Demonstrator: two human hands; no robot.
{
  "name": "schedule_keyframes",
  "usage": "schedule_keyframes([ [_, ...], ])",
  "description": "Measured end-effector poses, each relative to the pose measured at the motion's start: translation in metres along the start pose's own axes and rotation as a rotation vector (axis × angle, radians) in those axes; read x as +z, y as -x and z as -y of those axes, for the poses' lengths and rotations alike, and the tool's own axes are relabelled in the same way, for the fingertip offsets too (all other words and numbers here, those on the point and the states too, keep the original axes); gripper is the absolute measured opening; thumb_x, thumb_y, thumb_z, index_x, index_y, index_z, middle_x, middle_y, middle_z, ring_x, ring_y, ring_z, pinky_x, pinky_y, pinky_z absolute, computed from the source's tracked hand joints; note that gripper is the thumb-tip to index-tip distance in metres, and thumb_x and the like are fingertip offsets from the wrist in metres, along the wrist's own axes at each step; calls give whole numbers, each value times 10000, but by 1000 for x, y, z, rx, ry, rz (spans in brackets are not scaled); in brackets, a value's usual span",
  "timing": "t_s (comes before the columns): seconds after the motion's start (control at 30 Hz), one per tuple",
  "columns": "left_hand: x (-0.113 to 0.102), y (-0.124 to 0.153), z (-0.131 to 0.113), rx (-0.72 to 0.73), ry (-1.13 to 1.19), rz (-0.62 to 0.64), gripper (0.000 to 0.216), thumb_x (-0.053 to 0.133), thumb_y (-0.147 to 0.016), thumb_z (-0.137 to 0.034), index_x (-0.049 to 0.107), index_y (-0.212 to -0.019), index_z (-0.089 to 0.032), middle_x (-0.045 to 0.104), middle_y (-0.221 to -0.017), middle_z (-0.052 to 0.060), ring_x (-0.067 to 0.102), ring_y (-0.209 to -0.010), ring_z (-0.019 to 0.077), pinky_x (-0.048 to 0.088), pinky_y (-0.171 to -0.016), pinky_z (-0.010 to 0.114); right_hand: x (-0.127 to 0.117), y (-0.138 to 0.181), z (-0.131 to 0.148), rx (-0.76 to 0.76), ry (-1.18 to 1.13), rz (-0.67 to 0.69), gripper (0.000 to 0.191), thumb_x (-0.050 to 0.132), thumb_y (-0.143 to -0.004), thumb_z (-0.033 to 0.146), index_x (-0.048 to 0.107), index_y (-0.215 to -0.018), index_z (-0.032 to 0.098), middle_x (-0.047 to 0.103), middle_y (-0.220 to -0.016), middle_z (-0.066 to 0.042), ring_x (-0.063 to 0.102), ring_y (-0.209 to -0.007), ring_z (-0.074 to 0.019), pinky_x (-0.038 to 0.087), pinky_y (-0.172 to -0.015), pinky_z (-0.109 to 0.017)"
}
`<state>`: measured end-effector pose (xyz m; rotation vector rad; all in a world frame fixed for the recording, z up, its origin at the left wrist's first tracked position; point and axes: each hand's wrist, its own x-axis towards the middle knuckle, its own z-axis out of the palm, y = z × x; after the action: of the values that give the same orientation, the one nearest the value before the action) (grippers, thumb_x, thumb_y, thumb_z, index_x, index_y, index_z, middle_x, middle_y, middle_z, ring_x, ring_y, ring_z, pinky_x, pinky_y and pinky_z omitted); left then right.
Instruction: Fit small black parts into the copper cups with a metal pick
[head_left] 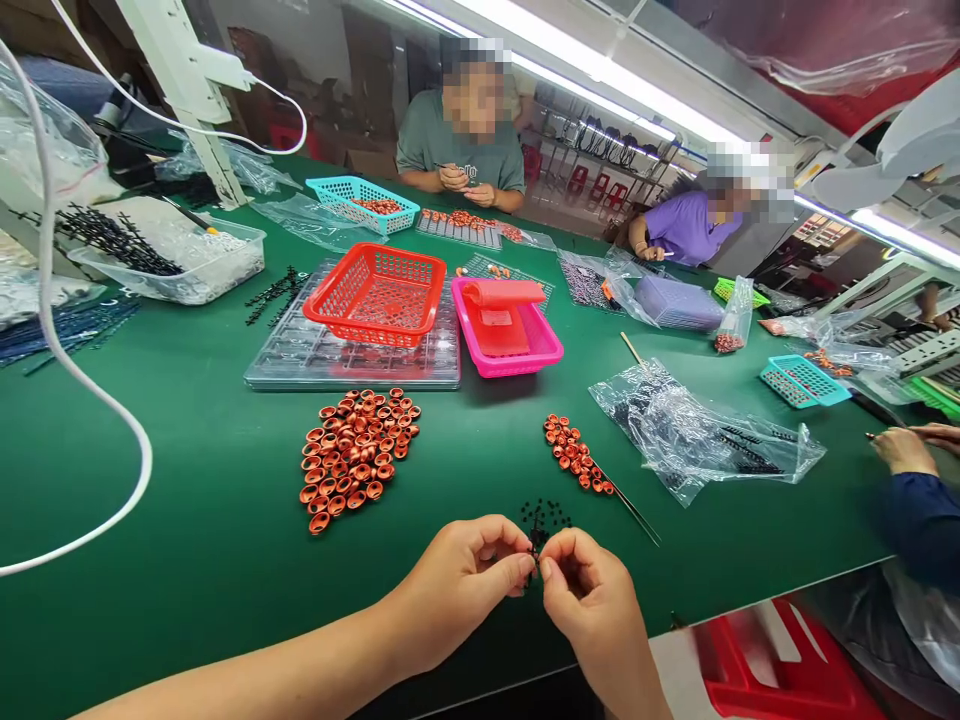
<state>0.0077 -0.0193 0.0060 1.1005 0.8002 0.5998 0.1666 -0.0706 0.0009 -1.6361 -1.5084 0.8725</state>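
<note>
My left hand (480, 570) and my right hand (589, 580) meet near the front edge of the table, fingertips almost touching. Both are closed in a pinch around a small black piece (533, 552), mostly covered by the fingers. Just beyond them lies a scatter of tiny black parts (546, 514). A large heap of copper-orange ring-shaped cups (358, 455) sits to the left, and a smaller group of the same cups (574, 455) to the right. Metal tweezers (630, 508) rest beside that smaller group.
Behind the heaps stand a red basket (375, 290) on clear plastic trays (352, 380) and a pink basket (517, 362). A plastic bag with black parts (697, 430) lies to the right. A white cable (124, 415) hangs at left. Co-workers sit across the table and at right.
</note>
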Motion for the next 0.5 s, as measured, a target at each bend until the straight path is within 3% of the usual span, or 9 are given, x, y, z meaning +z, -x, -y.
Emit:
schedule_keyframes([
  [0.23, 0, 0, 2, -36, 36, -74, 211, 644, -748, -337, 588, -762, -134, 630, -691, 25, 580, -664, 159, 471, -666, 286, 14, 5, 1, -447, 462, -271, 121, 482, -850, 130, 522, -752, 188, 536, -646, 9, 508, -564, -116, 393, -532, -223],
  [0.5, 0, -3, 3, -29, -43, -114, 185, 623, -736, -321, 579, -711, -144, 612, -643, 5, 570, -635, 149, 453, -615, 251, 23, 4, -1, -437, 478, -298, 130, 455, -841, 100, 496, -767, 200, 527, -657, 12, 516, -561, -124, 379, -525, -234],
])
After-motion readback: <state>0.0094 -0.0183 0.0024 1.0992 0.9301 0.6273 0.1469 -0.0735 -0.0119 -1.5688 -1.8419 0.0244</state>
